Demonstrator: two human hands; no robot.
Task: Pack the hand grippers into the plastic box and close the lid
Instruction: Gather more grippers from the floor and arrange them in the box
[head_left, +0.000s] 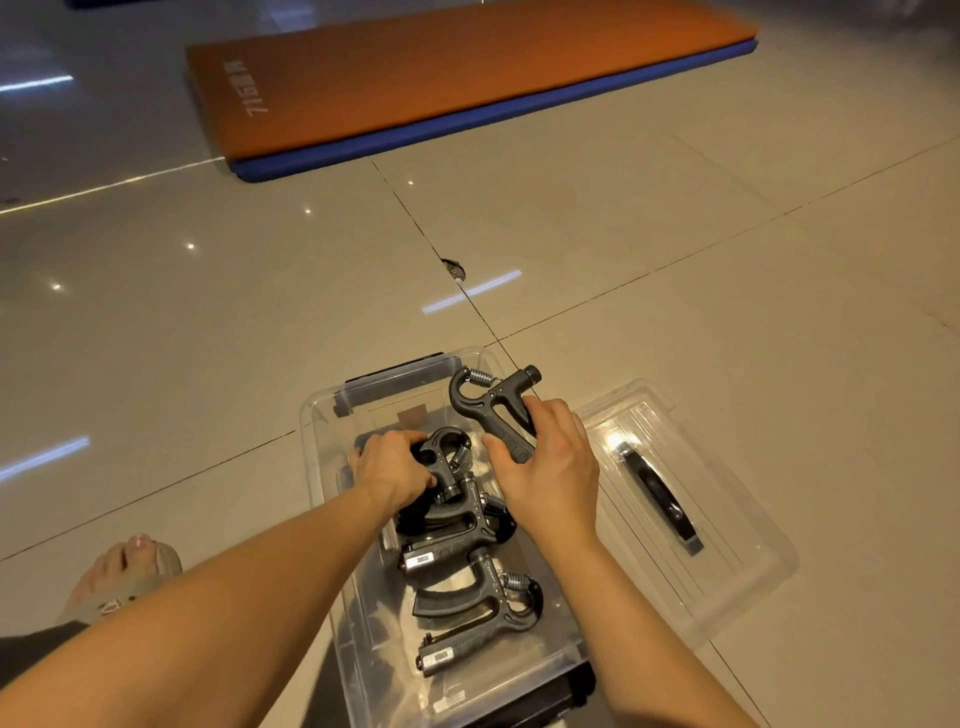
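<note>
— Where's the hand gripper (491, 410)?

— Over the plastic box's (332, 415) far end, my right hand (550, 467) clasping its handles. Left hand (389, 467) grips another inside.

— Handling?

— Probably rigid, light; hold the handles, avoiding the spring.

One view only — a wide-angle camera worn on the person's head, looking forward and steeply down at a tiled floor (623, 249). It sits close: both forearms enter from the bottom edge and fill the lower half of the frame. A foot (124, 571) shows at lower left. The view reaches an orange mat (441, 78) at the top — lines bend near the edges.
</note>
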